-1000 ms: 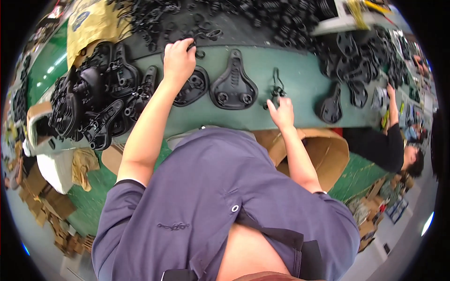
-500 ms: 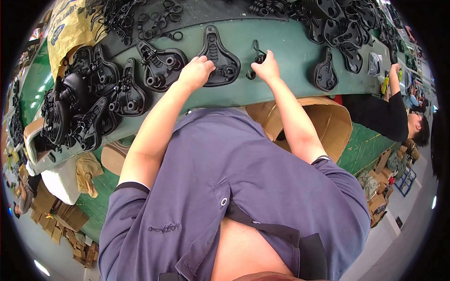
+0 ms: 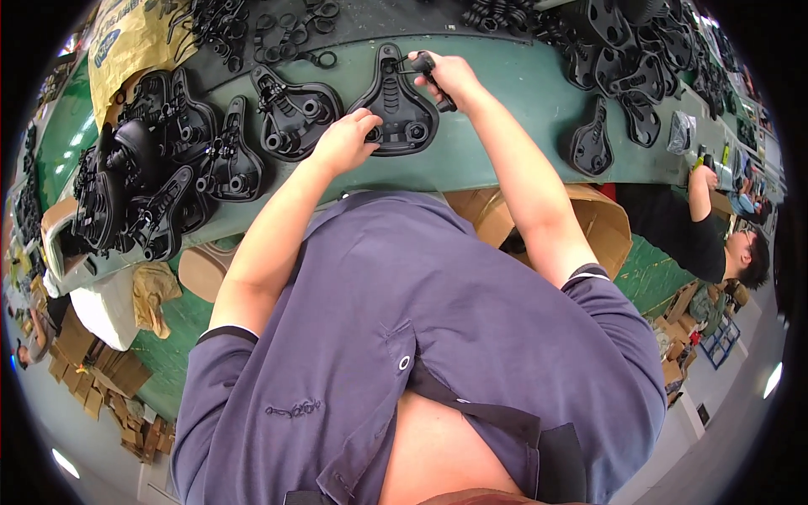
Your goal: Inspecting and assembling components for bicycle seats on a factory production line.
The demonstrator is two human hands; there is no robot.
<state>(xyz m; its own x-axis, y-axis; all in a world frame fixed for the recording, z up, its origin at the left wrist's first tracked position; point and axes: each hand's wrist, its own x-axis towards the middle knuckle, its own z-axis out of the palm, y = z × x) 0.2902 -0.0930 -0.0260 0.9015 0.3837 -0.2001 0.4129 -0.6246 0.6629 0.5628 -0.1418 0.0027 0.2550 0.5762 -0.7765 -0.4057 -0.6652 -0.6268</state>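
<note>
A black bicycle saddle [image 3: 392,99] lies underside up on the green table, its narrow nose pointing away from me. My left hand [image 3: 345,141] has its fingers bent over the saddle's left rear edge, hiding that corner. Beyond the saddle's right side, my right hand [image 3: 450,80] grips a black saddle rail assembly [image 3: 426,64]. The assembly's thin wire end reaches over the saddle near the nose, but I cannot tell whether they touch. Left of it lies another upturned saddle [image 3: 296,118] with metal parts on it.
Several saddles [image 3: 143,168] are heaped at the left, beside a yellow sack [image 3: 126,59]. Black rings and clamps [image 3: 295,34] lie at the back. More saddles pile up at the far right, near a single one [image 3: 592,143]. A co-worker [image 3: 686,227] stands at the right.
My right hand has lifted the rail assembly off the table's right part and brought it up and left, beside the saddle's nose. My left hand has shifted slightly down along the saddle's edge.
</note>
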